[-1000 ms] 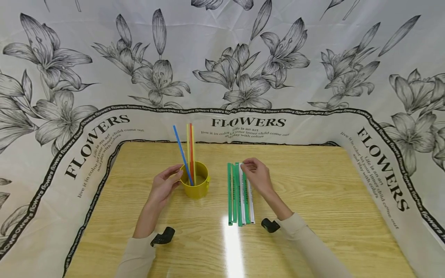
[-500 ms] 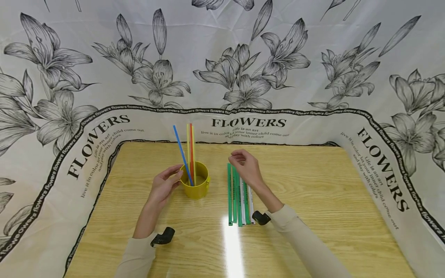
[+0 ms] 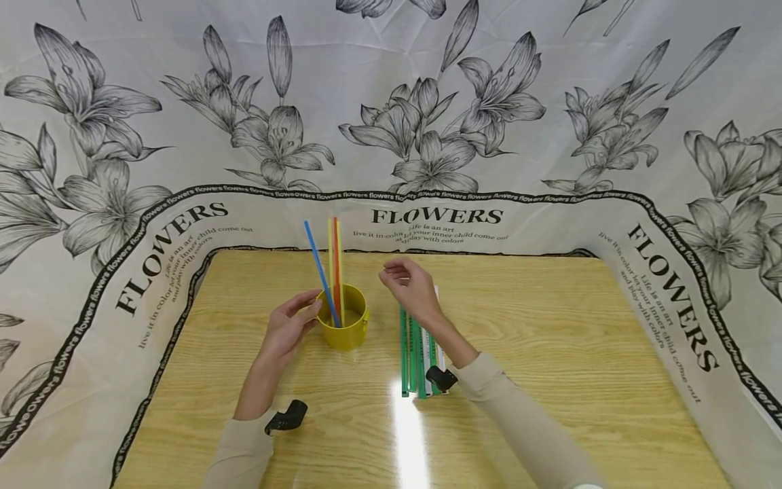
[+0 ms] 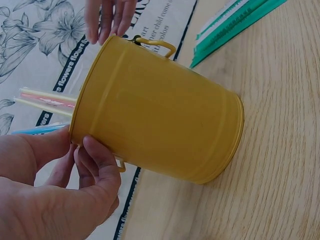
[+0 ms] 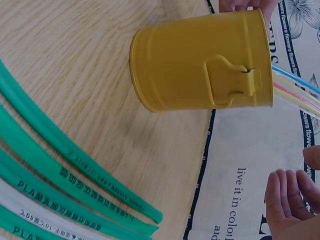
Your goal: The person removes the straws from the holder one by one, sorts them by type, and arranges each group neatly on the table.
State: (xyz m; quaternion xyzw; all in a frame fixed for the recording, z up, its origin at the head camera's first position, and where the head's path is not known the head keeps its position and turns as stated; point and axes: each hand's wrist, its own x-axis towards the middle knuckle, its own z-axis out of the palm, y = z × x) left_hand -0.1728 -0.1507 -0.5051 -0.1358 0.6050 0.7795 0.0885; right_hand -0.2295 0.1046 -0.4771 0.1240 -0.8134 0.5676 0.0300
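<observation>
My left hand (image 3: 290,324) holds a small yellow metal bucket (image 3: 348,337) at its left rim, thumb and curled fingers by one side handle in the left wrist view. A blue straw (image 3: 314,246), a red straw (image 3: 337,246) and yellow straws (image 3: 330,239) lean up out of the bucket. To the right, my right hand (image 3: 415,288) is raised between the bucket and a row of wrapped straws, fingers bent loosely with nothing seen in them. Those green and white wrapped straws (image 3: 413,339) lie side by side, printed with dark lettering; hand and wrist cover their far ends in the head view.
The wooden table (image 3: 550,326) bears a bright glare streak in front of the wrapped straws. A white floral cloth (image 3: 427,234) rises along its back and sides. Black wrist mounts (image 3: 287,415) jut inward from both sleeves.
My right hand has moved left from the right side of the wrapped straws, over their far ends, toward the bucket. The left hand and the bucket have stayed put.
</observation>
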